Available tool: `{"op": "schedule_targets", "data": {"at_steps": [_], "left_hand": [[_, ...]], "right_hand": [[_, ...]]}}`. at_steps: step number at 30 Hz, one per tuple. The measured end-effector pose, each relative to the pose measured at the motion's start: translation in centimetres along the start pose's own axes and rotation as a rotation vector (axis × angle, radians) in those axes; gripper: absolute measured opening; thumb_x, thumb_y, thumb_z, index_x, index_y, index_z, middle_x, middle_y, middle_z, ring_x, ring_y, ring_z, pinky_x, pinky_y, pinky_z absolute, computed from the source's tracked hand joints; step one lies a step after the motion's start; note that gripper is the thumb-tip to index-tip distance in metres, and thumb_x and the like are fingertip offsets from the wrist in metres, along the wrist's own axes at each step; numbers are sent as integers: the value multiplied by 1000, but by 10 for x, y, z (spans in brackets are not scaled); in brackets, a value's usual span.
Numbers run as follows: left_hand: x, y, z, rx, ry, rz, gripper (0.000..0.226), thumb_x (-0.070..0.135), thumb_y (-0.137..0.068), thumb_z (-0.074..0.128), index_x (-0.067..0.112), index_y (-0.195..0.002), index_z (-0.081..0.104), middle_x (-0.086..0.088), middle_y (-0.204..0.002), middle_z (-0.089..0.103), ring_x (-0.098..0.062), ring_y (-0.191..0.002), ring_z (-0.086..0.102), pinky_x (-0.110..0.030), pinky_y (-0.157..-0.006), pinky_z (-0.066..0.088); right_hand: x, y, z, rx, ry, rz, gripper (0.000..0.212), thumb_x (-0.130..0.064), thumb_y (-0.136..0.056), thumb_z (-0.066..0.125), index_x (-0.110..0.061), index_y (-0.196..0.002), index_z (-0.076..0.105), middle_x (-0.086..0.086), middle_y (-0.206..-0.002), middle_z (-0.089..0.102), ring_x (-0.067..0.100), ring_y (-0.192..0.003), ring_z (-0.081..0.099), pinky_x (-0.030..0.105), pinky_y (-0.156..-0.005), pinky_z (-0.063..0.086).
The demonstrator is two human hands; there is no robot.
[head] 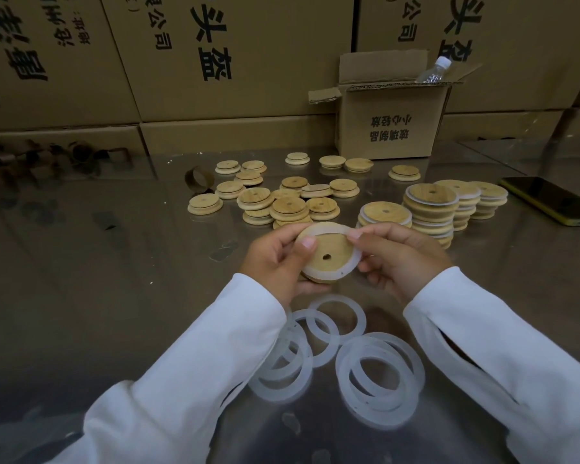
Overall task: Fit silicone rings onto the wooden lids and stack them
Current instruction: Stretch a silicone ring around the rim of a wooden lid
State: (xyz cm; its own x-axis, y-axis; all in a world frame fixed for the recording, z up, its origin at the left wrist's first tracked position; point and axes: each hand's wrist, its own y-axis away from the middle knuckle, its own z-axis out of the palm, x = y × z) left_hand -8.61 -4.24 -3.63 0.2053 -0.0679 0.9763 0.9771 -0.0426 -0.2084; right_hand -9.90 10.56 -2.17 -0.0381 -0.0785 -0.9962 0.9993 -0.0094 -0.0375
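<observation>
Both hands' grips (pixel 275 262) (pixel 395 259) pinch one wooden lid (pixel 329 252), its silicone ring (pixel 318 272) seemingly half-seated

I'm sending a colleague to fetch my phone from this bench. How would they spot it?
Find the open cardboard box at the back of the steel table. The phone lies flat to its right, beyond the lid stacks: the only dark, yellow-edged rectangle.

Beyond the one held lid (pixel 327 254): four stacks of ringed lids (pixel 431 209), roughly twenty loose bare lids (pixel 288 207), about seven loose rings (pixel 379 376), one phone (pixel 553 199), one open carton (pixel 390 122).
</observation>
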Motion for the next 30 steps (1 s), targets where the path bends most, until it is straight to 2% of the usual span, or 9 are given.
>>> {"op": "schedule_targets", "data": {"at_steps": [2,7,10,13,18,22,30], "left_hand": [[-1,0,0,-4,-50,29,20,14,-93,47,19,-106,61,-6,-102,66,-24,-94,66,-38,-67,59],[-1,1,0,9,-162,108,22,17,-94,44,30,-103,60,0,-104,63,-23,-100,62,-45,-75,57],[-2,0,0,8,-164,99,21,17,-94,45,29,-103,60,0,-100,66,-22,-95,65,-43,-69,58],[-2,1,0,3,-134,70,19,17,-92,48,26,-103,62,-1,-96,68,-22,-89,67,-35,-60,58],[-1,1,0,22,-88,38,18,18,-92,50,23,-102,64,0,-91,70,-22,-88,68,-40,-63,59],[2,0,1,66,-38,33,17,15,-91,50,20,-101,63,2,-88,70,-20,-85,68,-39,-65,59],[4,1,2,123,-35,95,18,13,-92,49,25,-93,62,0,-90,69,-17,-86,67,-30,-61,58]], "right_hand": [[-1,1,-1,17,15,-16,14,-21,-72,72,-27,-60,73,-2,-55,62,9,-52,52,27,-60,42],[-2,2,-1,47,60,-37,17,-22,-72,73,-30,-58,72,-7,-55,63,5,-51,53,20,-55,44],[-3,4,0,65,130,-164,17,-17,-73,73,-25,-59,70,-6,-59,63,1,-52,53,12,-53,45],[-4,7,1,48,145,-236,13,-12,-75,71,-20,-65,68,-3,-63,63,0,-54,54,10,-55,46],[-4,6,1,48,146,-202,13,-12,-76,70,-20,-67,67,-2,-65,64,6,-61,57,19,-65,51],[-4,5,-1,42,122,-176,14,-14,-77,69,-23,-67,68,-3,-59,61,2,-50,52,13,-55,48],[-5,6,1,18,125,-146,11,-13,-79,67,-19,-69,67,2,-59,57,-1,-45,49,8,-49,42]]}}
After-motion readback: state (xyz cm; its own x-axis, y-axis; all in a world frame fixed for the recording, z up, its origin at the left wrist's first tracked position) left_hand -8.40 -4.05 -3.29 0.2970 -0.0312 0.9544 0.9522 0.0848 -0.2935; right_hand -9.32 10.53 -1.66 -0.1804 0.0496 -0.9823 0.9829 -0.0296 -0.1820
